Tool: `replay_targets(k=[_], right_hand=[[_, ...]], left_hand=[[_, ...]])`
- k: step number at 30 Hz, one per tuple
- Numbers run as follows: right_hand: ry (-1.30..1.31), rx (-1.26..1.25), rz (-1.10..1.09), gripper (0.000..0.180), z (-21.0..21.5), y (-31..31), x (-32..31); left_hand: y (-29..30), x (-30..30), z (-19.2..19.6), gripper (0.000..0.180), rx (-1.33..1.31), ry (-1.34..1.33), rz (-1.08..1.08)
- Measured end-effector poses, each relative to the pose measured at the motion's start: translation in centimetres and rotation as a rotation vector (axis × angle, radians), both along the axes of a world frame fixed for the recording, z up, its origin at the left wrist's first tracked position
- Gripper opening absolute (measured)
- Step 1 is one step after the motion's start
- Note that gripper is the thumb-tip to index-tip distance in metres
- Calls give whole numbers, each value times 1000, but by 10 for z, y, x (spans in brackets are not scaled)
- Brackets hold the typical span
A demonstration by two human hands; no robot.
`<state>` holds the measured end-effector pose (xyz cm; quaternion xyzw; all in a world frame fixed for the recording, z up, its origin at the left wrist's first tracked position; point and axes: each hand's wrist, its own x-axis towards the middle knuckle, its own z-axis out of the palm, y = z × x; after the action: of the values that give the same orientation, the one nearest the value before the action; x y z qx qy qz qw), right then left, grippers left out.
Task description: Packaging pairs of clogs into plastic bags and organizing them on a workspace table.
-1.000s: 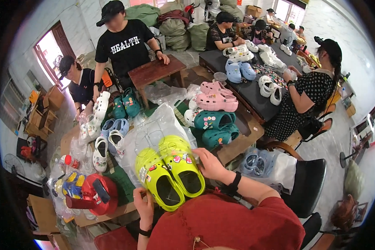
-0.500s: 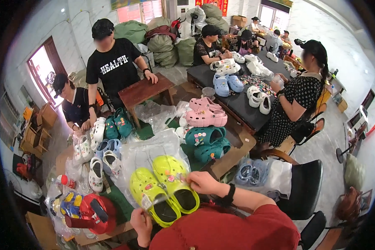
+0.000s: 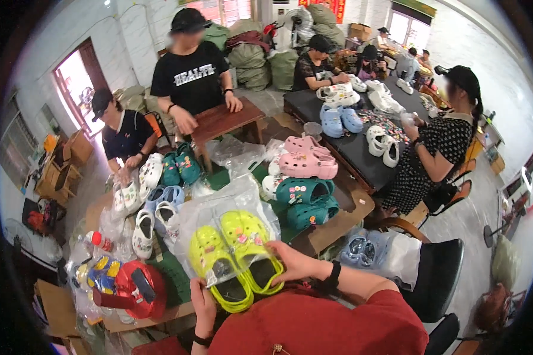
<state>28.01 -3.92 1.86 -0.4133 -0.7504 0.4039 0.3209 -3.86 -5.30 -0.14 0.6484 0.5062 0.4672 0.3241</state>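
Observation:
A pair of lime-green clogs (image 3: 231,232) with small charms lies in front of me, toes pointing away, inside a clear plastic bag (image 3: 190,208). Their heels stick out of the bag's near opening. My right hand (image 3: 293,260) is closed around the outer side of the right clog at the bag's edge. On the other side, my left hand (image 3: 202,303) closes on the bag's edge beside the left clog's heel; its fingertips are partly hidden.
Teal clogs (image 3: 305,190) and pink clogs (image 3: 308,158) sit beyond on the right. White clogs (image 3: 143,234) and a red round object (image 3: 137,290) stand left. Bagged blue clogs (image 3: 361,251) rest on a black chair (image 3: 435,275). Several co-workers surround the tables.
The bag now reaches further down over the lime clogs. My right hand has shifted its hold on the right clog. A co-worker's hand has left the white clogs. The view has shifted.

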Motion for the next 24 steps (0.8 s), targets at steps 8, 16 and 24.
replay_targets(k=[8, 16, 24], right_hand=[[32, -11, -375, 70, -5, 30, -19], [84, 18, -217, 90, -6, 34, -16], [-178, 209, 164, 126, 23, 22, 11]], left_hand=[[-6, 6, -5, 86, -31, 180, -144], [-1, 1, 3, 137, 28, 327, -175], [1, 5, 18, 133, -162, -186, -248]])
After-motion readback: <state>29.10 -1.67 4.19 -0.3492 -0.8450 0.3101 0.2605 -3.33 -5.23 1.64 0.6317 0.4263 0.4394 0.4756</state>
